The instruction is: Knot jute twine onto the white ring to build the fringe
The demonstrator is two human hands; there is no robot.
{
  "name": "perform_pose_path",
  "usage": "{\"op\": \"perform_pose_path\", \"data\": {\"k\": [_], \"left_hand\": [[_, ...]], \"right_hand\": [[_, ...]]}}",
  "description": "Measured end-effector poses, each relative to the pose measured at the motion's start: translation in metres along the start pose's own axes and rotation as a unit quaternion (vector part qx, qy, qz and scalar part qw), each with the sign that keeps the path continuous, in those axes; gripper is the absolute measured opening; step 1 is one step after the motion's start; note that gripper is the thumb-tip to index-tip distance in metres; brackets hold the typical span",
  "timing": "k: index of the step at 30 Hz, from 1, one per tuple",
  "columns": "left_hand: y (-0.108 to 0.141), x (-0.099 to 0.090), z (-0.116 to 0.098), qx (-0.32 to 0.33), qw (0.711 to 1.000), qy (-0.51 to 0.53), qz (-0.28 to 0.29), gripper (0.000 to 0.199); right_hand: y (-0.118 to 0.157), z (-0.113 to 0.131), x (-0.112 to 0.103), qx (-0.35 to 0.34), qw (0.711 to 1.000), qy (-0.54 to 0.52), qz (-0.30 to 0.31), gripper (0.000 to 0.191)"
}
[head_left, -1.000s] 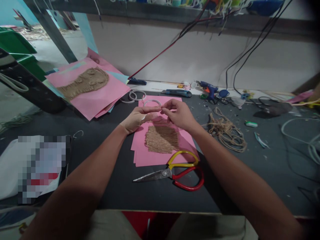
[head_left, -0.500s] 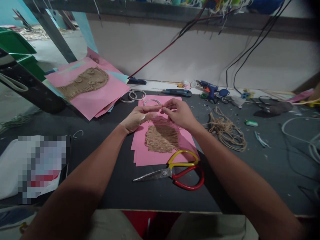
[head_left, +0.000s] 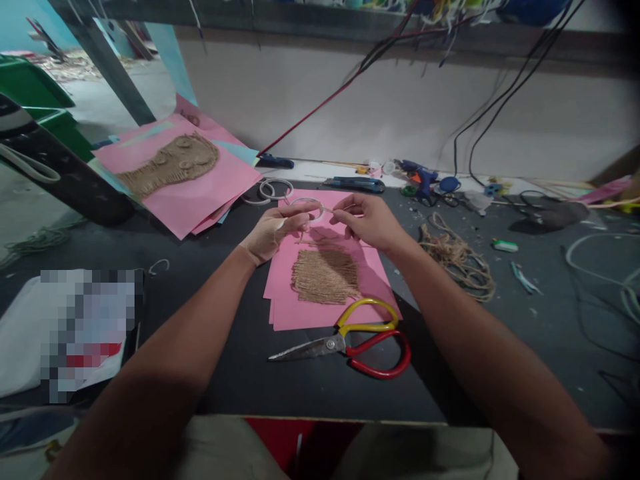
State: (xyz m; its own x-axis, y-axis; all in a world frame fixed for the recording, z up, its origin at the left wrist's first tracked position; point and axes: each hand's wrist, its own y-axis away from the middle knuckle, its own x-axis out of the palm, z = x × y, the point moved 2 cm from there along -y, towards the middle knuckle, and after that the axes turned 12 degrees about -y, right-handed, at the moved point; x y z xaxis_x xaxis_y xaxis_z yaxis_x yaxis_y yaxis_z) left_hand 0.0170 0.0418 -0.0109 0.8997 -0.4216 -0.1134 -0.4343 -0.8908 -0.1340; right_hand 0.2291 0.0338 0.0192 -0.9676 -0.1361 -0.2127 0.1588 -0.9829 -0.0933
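Scissors overlapping pink paper, tangled twine

A pale wall stands behind the dark-topped table, with a grey shelf running overhead. On the left, beyond a slanted grey post, brighter light falls on a bare grey floor and a turquoise wall.

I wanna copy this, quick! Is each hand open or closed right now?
Left hand: fingers nearly together; whether it grips anything can't be told.
Right hand: closed, fingertips pinching what looks like a thin strand.
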Motion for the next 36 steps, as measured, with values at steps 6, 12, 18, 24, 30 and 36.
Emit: {"op": "perform_pose_path", "data": {"k": [6, 12, 18, 24, 30, 36], "left_hand": [[-0.002, 0.002, 0.001, -0.002, 1.0, 0.012, 0.001, 0.045], [-0.004, -0.005, 0.002, -0.009, 0.989, 0.145, -0.036, 0.036], [-0.006, -0.031, 0.004, 0.004, 0.959, 0.218, -0.184, 0.043], [-0.004, -0.04, 0.005, 0.012, 0.948, 0.238, -0.212, 0.046], [-0.003, -0.04, 0.004, 0.021, 0.932, 0.295, -0.211, 0.044], [-0.004, -0.044, 0.007, 0.024, 0.944, 0.244, -0.222, 0.044]], "right_hand": [[-0.001, -0.007, -0.003, 0.045, 0.998, -0.01, 0.03, 0.011], [-0.001, -0.006, -0.005, 0.057, 0.998, -0.007, 0.037, 0.013], [-0.002, -0.007, -0.006, 0.049, 0.998, -0.029, 0.02, 0.016], [-0.002, -0.006, -0.006, 0.058, 0.998, -0.018, 0.023, 0.02], [-0.002, -0.006, -0.006, 0.049, 0.998, -0.004, 0.029, 0.015], [0.0, -0.002, -0.006, 0.056, 0.998, -0.003, 0.026, 0.014]]}}
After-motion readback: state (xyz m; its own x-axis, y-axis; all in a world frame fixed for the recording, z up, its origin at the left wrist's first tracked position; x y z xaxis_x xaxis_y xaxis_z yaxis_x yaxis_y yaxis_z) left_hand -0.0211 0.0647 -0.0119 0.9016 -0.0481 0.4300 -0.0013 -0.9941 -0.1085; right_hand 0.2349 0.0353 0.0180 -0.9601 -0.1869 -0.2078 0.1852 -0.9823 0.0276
